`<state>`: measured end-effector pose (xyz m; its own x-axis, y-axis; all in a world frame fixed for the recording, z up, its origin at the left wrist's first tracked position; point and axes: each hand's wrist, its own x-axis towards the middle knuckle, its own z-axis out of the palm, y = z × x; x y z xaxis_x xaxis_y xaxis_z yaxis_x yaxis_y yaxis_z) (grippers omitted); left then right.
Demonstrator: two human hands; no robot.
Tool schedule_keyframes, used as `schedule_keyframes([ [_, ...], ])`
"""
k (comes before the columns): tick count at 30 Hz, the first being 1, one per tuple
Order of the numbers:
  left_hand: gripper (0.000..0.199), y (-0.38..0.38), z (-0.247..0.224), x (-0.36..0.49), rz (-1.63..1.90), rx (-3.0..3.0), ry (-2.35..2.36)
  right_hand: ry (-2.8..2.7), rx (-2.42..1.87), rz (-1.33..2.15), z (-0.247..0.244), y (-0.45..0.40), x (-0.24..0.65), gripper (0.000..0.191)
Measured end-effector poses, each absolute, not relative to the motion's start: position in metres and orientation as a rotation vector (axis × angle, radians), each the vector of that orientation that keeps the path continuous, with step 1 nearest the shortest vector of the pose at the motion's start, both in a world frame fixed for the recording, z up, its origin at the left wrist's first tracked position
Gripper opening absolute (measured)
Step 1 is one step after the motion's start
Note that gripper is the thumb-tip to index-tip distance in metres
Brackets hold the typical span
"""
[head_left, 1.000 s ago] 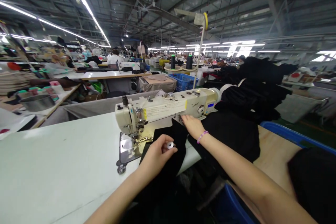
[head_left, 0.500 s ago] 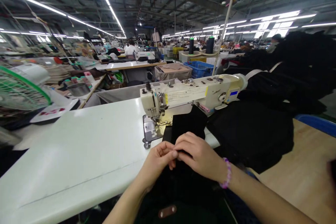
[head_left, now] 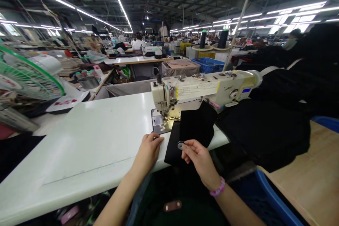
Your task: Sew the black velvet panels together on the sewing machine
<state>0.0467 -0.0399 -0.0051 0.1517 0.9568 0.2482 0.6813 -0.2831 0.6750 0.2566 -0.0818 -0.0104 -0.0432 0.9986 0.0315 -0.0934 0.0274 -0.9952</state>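
Note:
My right hand (head_left: pixel 197 157) pinches a small metal bobbin (head_left: pixel 180 145) with dark thread between thumb and fingers, above the black fabric piece (head_left: pixel 197 123). My left hand (head_left: pixel 149 150) rests at the front edge of the white sewing table (head_left: pixel 106 137). Its fingers are bent together by the near corner of the metal needle plate (head_left: pixel 159 124), over the spot of a round metal knob; what they grip is mostly hidden. Behind both hands stands the cream sewing machine (head_left: pixel 196 90). The black fabric lies right of its needle, partly over the table edge.
More black fabric (head_left: pixel 267 130) is heaped on the right, by a wooden board (head_left: pixel 307 166) and a blue bin (head_left: pixel 272 194). A green-rimmed fan (head_left: pixel 29 74) stands at the left. Two dark thread cones (head_left: pixel 223 39) stand behind the machine.
My hands, together before, have parted. The left has moved to the needle plate's near corner; the right now shows the bobbin. The view has shifted slightly.

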Motion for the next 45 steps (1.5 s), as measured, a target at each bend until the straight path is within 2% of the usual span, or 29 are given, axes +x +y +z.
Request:
schedule_keyframes([
  [3,0.032,-0.047,-0.005,0.056,0.969,1.885,1.538,-1.251,-1.112,1.159,-0.011,-0.085,0.257,0.032],
  [6,0.040,-0.063,0.005,0.072,0.971,1.533,1.386,-1.589,-1.072,0.685,-0.011,-0.086,0.259,0.014],
  [9,0.039,-0.080,0.019,0.084,0.958,0.966,1.115,-1.919,-0.886,0.144,-0.007,-0.084,0.265,0.018],
  [13,0.039,-0.089,0.028,0.089,0.950,0.701,0.994,-2.152,-0.687,-0.088,0.004,-0.078,0.275,0.021],
  [17,0.037,-0.088,0.027,0.089,0.954,0.697,0.998,-2.243,-0.662,0.021,0.011,-0.076,0.281,0.022],
  [23,0.024,-0.085,0.024,0.097,1.074,0.548,0.927,-2.078,-0.918,0.141,0.012,-0.089,0.277,0.020],
  [31,0.032,-0.087,0.024,0.098,1.006,0.455,0.842,-1.640,-1.209,0.727,0.019,-0.083,0.285,0.014],
  [34,0.033,-0.092,0.024,0.101,0.968,0.516,0.824,-1.675,-1.109,0.748,0.031,-0.075,0.286,0.014],
  [37,0.026,-0.096,0.027,0.103,0.947,0.582,0.778,-1.792,-1.004,0.736,0.038,-0.069,0.283,0.015],
  [41,0.027,-0.096,0.035,0.097,1.024,0.602,0.828,-1.811,-1.108,0.765,0.028,-0.064,0.286,0.017],
  [45,0.036,-0.093,0.037,0.094,1.106,0.627,0.975,-1.711,-1.165,0.502,0.017,-0.072,0.291,0.026],
])
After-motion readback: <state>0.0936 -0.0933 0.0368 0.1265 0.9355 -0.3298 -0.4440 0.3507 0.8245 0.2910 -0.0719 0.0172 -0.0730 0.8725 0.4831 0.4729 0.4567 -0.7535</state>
